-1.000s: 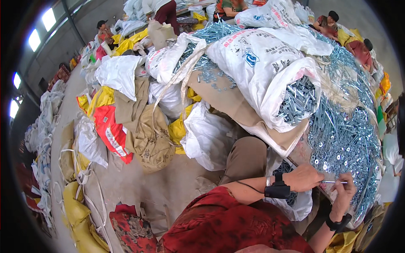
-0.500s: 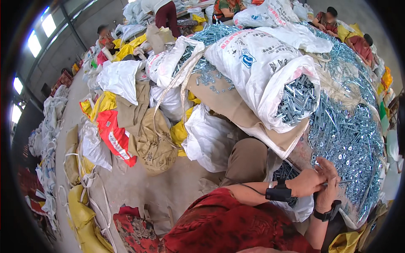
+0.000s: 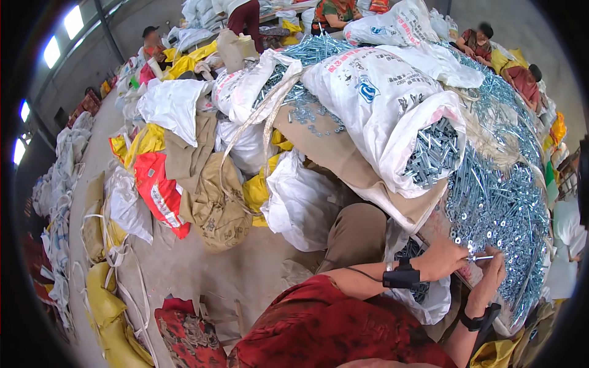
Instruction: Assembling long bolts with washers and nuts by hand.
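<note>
One piece in work: slim metal rod (image 3: 483, 257), held about level between the two hands, just above the near edge of the hardware pile. Left hand (image 3: 440, 259) has its fingertips pinched together at the rod's left end; right hand (image 3: 487, 282) pinches the rod between thumb and fingers, with the other end poking out past them. Hands close together, fingers almost meeting. Can't tell if a washer or sleeve is on the rod; too small, and fingers cover part of it. I'd call this piece mid-handling, since both hands are on it and it isn't set down. Left to go, by the look of it: lots. Loose washers (image 3: 489, 234) lie just beyond the fingers, long bolts (image 3: 472, 178) heap up behind them, and the large white sack (image 3: 368, 92) lies on its side on a brown sheet (image 3: 350, 150), mouth open, full of short metal sleeves (image 3: 434, 153). Done so far: hard to say. A white bag (image 3: 437, 302) under the left forearm shows dark metal pieces (image 3: 410, 250) at its opening; could be finished output or plain stock, can't tell from here. No count possible, so no percentage from me.
</note>
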Tool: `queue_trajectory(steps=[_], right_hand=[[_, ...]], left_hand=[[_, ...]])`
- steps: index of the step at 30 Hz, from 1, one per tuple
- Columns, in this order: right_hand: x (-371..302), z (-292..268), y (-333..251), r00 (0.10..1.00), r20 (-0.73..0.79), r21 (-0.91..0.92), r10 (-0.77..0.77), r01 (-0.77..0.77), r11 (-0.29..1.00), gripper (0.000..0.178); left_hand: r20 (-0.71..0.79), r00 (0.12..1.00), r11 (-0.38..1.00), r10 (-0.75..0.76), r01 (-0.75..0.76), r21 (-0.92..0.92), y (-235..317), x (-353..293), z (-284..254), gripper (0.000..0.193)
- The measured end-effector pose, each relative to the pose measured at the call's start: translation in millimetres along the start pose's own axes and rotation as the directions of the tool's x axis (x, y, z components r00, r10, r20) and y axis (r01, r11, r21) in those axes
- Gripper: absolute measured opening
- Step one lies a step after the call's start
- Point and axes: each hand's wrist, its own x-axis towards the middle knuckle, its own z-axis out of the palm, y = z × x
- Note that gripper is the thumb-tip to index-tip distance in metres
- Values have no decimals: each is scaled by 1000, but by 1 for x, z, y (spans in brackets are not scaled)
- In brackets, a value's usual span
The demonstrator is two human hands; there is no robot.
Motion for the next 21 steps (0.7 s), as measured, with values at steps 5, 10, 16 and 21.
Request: queue_trajectory(steps=[5,10,16,21], right_hand=[[-1,5,-28,1000,0,-429,1,-1,903,23],[14,15,-23,985,91,-247,144,-118,962,27],[10,-11,-2,997,72,-286,34,-12,958,38],[-14,-27,-11,981,187,-269,59,-7,963,35]], left_hand=[[81,997,997,10,-16,73,0,1,3,13],[52,992,968,117,-126,219,-20,0,-2,13],[108,988,966,109,-131,223,4,15,0,15],[182,976,990,119,-104,-90,-2,13,5,12]])
